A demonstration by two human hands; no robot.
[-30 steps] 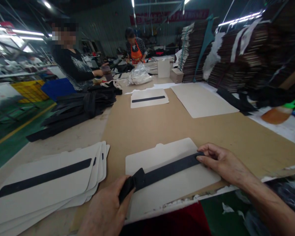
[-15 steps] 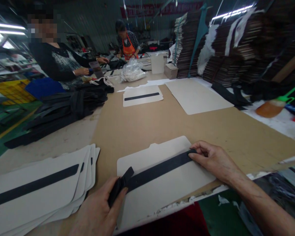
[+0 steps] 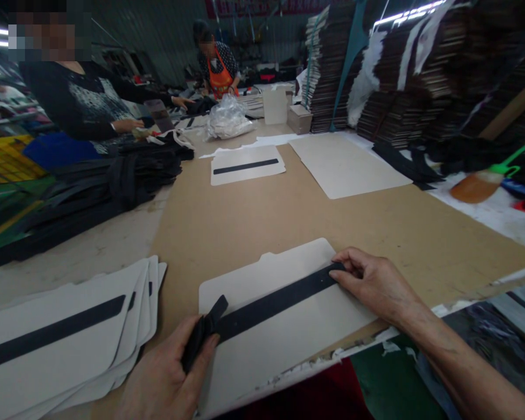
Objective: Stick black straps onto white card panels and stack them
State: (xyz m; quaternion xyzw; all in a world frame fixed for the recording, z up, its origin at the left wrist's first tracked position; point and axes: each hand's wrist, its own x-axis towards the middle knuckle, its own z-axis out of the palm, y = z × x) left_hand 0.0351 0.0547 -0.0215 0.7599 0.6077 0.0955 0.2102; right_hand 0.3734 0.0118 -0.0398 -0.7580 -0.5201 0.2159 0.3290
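Observation:
A pale board (image 3: 262, 361) with rounded corners lies near the table's front edge. Across it runs a black strip (image 3: 275, 302), slanting up to the right. My right hand (image 3: 371, 283) pinches the strip's right end close to the board's right edge. At the board's left side, my left hand (image 3: 175, 364) is closed on a folded bunch of black strips, with one short end sticking up between thumb and fingers. A stack of pale boards (image 3: 70, 338), the top one bearing a black strip, sits to the left of my left hand.
Farther back lie a small board with a black strip (image 3: 245, 172) and a large pale board (image 3: 350, 166). Black fabric strips (image 3: 114, 181) are heaped at the left. Tall stacks (image 3: 328, 70) and an orange bottle (image 3: 476, 185) stand right. Two people work beyond the table.
The whole view has shifted slightly, so things appear a little further left and higher. Both hands keep their hold on the black strips. The person at the left has moved an arm slightly.

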